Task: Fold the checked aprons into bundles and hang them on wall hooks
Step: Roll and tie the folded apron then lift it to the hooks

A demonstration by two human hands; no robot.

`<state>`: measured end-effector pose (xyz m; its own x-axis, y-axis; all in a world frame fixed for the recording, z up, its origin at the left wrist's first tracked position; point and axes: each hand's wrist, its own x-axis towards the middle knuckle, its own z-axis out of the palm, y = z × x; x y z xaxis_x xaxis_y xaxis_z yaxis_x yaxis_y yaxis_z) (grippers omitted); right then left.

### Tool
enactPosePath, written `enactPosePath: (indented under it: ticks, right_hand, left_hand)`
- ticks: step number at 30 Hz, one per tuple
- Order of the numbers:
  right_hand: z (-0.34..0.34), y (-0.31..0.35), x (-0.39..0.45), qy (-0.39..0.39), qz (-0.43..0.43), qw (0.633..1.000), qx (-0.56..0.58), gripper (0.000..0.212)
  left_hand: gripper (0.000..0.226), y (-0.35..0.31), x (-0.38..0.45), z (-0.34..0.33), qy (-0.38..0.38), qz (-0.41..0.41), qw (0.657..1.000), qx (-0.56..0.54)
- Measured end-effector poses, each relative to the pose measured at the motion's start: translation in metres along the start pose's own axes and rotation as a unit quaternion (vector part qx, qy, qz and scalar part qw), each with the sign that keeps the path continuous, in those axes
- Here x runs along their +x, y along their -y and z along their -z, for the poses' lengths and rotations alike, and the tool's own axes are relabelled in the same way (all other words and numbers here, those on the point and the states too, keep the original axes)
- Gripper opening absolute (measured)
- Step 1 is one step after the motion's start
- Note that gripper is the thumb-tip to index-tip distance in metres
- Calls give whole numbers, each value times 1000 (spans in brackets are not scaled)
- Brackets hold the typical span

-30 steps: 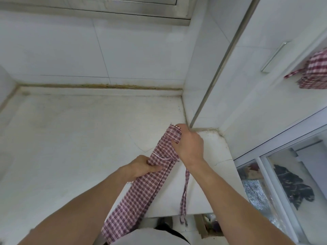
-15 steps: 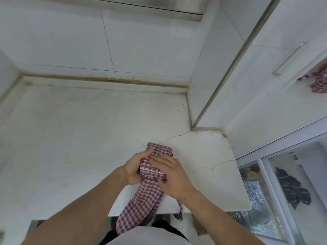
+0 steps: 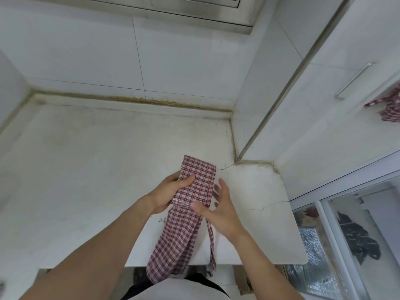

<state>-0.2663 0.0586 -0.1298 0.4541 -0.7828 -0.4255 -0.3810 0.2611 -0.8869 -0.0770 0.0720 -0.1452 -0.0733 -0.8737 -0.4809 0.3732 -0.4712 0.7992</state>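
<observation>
The left hand (image 3: 167, 194) grips the folded upper part of a long red-and-white checked cotton apron (image 3: 190, 204), its thumb lying across the top of the fold and its fingers curled underneath. The right hand (image 3: 216, 206) is spread, fingers straight and fanned apart, with only the thumb touching the cloth at the hem where the fold ends; its fingers stand just beside the apron's right edge. Half a second ago this hand lay flat on top of the fold, pressing it against the left hand; it has since lifted off and moved to the right, and the folded section now shows as a longer, flatter rectangle.

The apron lies near the front of a worn white stone countertop (image 3: 97, 169). Its unfolded lower length hangs over the front edge towards the person's body, and a thin checked tie strap (image 3: 212, 245) trails beside it. A hairline crack runs through the countertop just right of the fold.

White tiled wall (image 3: 86, 57) backs the counter. At the far right edge, well apart from the hands, a second red-and-white checked apron bundle (image 3: 389, 107) hangs against a white cabinet (image 3: 324, 94).
</observation>
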Motion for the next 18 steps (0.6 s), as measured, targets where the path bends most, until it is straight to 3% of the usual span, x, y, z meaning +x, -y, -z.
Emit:
enactPosePath:
  ticks: [3,5,7,11,14,18]
  right_hand:
    - [9,21,10,76,-2,996,53,69]
    - [12,31,14,81,14,992,92,54]
    - [14,35,18,82,35,987,134,53]
    - [14,39,23,74,55,972,216,49]
    - [15,42,25,10,55,972,228,54]
    - [19,41,27,-89,93,980,149,63]
  left_hand:
    - [46,-17,-6,-12,25,-41,999,18]
    - [47,-25,-7,-17,13,-73,997,27]
    - [50,-28,-9,-14,10,-88,995,43]
    - [71,-15,-19,-3,80,-10,993,88]
    - [69,0,-24,2,82,23,989,121]
    - [50,8,-25,10,60,97,989,97]
